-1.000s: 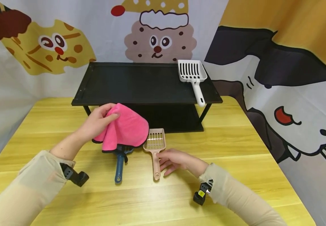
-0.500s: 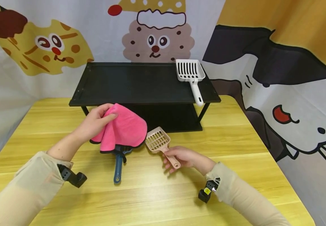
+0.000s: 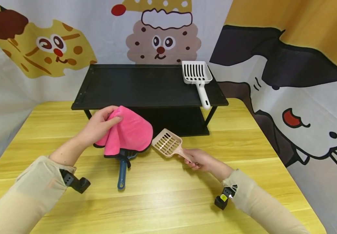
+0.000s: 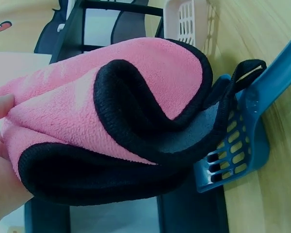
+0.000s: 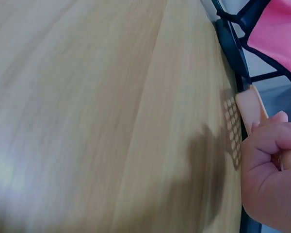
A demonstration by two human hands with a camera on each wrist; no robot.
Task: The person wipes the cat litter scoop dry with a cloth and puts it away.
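In the head view my left hand [image 3: 100,125] pinches a pink cloth [image 3: 131,131] with black edging by its upper part. The cloth hangs in folds over the scoop end of a blue litter scoop [image 3: 122,177], whose handle points toward me on the table. In the left wrist view the slotted basket of the blue scoop [image 4: 237,150] shows beside the cloth [image 4: 150,63]. My right hand [image 3: 199,159] grips the handle of a beige litter scoop [image 3: 167,143], its slotted head pointing up and left beside the cloth. The right wrist view shows fingers curled round that handle.
Behind the hands stands a black two-level rack [image 3: 133,86]. A white litter scoop [image 3: 197,74] lies at its top right, handle over the front edge. The wooden table [image 3: 156,208] spreads in front, and a printed curtain [image 3: 104,19] hangs behind.
The beige scoop has gone from lying beside my right fingers to being held by its handle. It has turned, its handle swinging right with the hand. My left hand and the cloth stay nearly still.
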